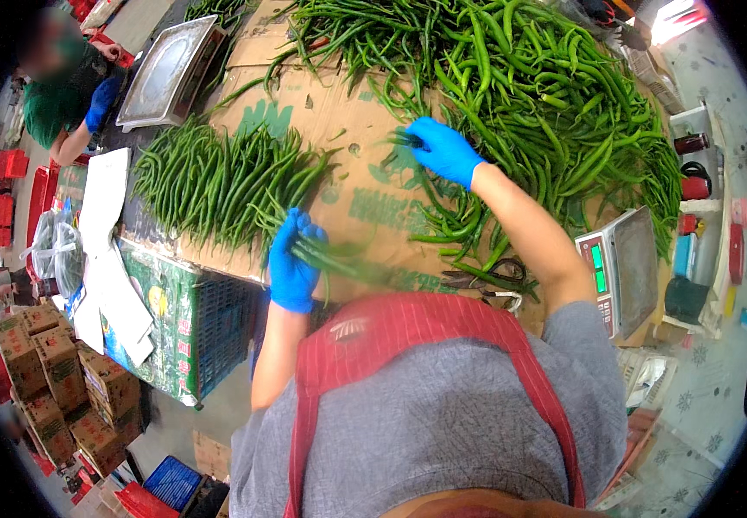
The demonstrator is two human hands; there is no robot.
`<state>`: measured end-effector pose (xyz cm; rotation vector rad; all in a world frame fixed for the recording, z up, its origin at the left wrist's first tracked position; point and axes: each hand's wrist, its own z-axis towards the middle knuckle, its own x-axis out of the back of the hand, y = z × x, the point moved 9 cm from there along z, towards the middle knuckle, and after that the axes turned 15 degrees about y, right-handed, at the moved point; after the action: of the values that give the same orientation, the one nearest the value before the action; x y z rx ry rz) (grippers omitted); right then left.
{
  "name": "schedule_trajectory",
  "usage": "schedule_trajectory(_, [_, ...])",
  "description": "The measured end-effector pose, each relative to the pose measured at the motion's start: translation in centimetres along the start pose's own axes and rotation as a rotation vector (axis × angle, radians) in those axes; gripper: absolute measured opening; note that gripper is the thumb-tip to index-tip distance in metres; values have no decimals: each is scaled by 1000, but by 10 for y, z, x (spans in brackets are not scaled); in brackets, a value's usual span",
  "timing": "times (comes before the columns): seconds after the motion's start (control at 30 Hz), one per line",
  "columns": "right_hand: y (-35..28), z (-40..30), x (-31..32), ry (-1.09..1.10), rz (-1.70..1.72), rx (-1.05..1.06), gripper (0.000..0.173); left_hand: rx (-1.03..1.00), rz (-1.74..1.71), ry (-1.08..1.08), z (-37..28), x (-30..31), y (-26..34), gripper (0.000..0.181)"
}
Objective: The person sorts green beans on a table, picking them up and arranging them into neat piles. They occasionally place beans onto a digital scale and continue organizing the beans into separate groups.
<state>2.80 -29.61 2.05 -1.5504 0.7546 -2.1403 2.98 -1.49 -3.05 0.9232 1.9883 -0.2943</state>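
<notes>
My left hand (296, 260), in a blue glove, is closed on a few long green chili peppers (331, 257), blurred at their right ends. It is at the table's near edge, just right of a neat row of green chili peppers (218, 184) laid side by side. My right hand (441, 150), gloved in blue too, pinches dark green chili peppers (399, 138) above the cardboard-covered table (373, 184). Beyond and to the right of it spreads a large loose heap of green chili peppers (542, 97). A few peppers lie below that hand.
A digital scale (632, 275) stands by my right elbow, and another scale (169, 71) at the upper left. Scissors (496, 278) lie near my apron. A co-worker (56, 84) is across at the left. White paper sheets (105, 252) and a green crate (173, 324) flank the table's left end.
</notes>
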Motion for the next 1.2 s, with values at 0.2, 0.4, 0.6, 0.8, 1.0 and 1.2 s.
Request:
schedule_trajectory(0.2, [-79,0,5,161,880,-308,23,-2,138,58,1,-2,-6,19])
schedule_trajectory(0.4, [-129,-21,-19,125,1099,-274,23,55,160,15,-1,-24,-24,41])
schedule_trajectory(0.6, [-126,-56,-60,-70,1368,-495,11,-160,76,-99,0,-45,-6,44])
schedule_trajectory(0.8, [-125,-62,-55,-77,1309,-535,22,-466,392,-46,-23,-51,10,46])
schedule_trajectory(1.0, [-89,-77,-35,107,1131,-614,24,-574,425,-87,-28,-56,28,45])
schedule_trajectory(1.2, [-82,-87,-13,335,751,-498,19,-573,465,-45,-30,-48,29,45])
